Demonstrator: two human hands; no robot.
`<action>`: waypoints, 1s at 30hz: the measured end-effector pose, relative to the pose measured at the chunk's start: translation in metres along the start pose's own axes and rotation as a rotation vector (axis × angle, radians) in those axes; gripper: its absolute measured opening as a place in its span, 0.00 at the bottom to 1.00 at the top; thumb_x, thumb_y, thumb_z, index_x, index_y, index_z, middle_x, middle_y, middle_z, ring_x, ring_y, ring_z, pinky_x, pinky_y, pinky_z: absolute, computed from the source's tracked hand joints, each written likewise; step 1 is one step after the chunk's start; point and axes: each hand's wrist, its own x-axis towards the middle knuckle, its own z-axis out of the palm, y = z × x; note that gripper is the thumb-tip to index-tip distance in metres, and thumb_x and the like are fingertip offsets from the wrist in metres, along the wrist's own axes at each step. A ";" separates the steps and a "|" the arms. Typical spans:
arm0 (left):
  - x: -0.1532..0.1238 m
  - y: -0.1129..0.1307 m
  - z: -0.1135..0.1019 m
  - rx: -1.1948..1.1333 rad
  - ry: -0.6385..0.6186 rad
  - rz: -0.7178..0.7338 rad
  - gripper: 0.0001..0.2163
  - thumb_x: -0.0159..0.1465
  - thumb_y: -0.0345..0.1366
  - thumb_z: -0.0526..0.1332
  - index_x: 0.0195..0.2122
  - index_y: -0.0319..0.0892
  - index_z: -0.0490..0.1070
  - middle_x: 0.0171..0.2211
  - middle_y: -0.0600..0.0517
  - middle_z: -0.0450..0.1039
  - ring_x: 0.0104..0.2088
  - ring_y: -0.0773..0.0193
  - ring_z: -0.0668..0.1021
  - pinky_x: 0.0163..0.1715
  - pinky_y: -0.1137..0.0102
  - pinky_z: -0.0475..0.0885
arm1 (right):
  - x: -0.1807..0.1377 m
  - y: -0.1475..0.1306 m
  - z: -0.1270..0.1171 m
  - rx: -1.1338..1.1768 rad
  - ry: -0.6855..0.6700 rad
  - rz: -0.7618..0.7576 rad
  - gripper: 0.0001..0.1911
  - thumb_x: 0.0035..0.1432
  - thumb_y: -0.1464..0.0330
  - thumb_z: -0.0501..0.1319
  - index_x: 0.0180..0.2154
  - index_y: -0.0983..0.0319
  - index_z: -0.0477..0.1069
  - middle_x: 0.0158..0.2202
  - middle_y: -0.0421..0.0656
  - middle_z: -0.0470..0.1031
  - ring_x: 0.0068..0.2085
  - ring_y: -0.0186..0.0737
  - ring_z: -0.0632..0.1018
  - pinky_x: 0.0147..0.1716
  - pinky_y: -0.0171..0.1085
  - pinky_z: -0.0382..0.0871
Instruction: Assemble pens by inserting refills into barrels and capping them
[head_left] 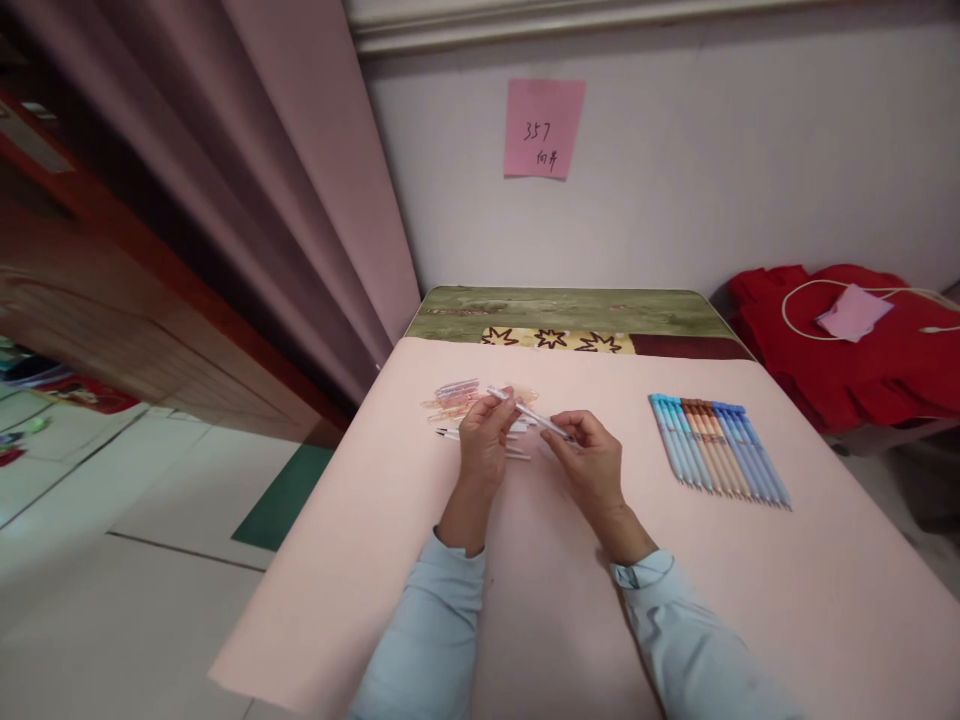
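Both my hands hold one thin white pen part (525, 411) over a pink table cover (570, 600). My left hand (486, 440) pinches its far left end, fingers closed. My right hand (592, 462) pinches its near right end, fingers closed too. Just behind my left hand lies a small pile of loose pen parts (457, 400), some clear and pinkish, with thin refills beside it. A neat row of several assembled pens (716, 450), blue and brown, lies to the right of my right hand.
The table's far end shows a green patterned cloth (562, 312). A pink note (543, 127) hangs on the wall. Red fabric (847, 345) with a white cable and pink paper lies at the right. A curtain (285, 190) hangs at the left.
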 end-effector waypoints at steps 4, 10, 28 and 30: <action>-0.005 0.003 0.002 0.013 -0.078 -0.056 0.15 0.47 0.35 0.76 0.32 0.38 0.74 0.36 0.50 0.80 0.33 0.68 0.80 0.42 0.68 0.76 | 0.001 -0.003 -0.001 -0.012 0.030 -0.018 0.11 0.55 0.61 0.69 0.37 0.60 0.74 0.35 0.42 0.79 0.36 0.40 0.80 0.38 0.38 0.74; -0.008 0.004 0.003 0.043 -0.126 -0.084 0.16 0.47 0.35 0.76 0.33 0.38 0.73 0.29 0.52 0.79 0.29 0.68 0.79 0.38 0.71 0.75 | 0.001 -0.010 -0.002 -0.038 0.059 -0.046 0.09 0.55 0.63 0.69 0.35 0.60 0.74 0.30 0.39 0.77 0.31 0.36 0.76 0.33 0.35 0.71; -0.011 0.001 0.004 0.160 -0.191 -0.079 0.14 0.54 0.40 0.72 0.35 0.38 0.73 0.33 0.48 0.81 0.30 0.67 0.80 0.38 0.70 0.75 | 0.000 -0.011 -0.003 -0.086 0.076 -0.051 0.13 0.59 0.57 0.66 0.32 0.61 0.77 0.27 0.40 0.77 0.26 0.35 0.73 0.29 0.34 0.67; -0.011 0.002 0.004 0.164 -0.207 -0.090 0.14 0.54 0.40 0.72 0.35 0.38 0.74 0.33 0.48 0.81 0.30 0.67 0.80 0.38 0.70 0.75 | -0.001 -0.010 -0.005 -0.091 0.047 -0.018 0.17 0.61 0.56 0.64 0.28 0.61 0.77 0.24 0.40 0.76 0.25 0.35 0.74 0.28 0.34 0.67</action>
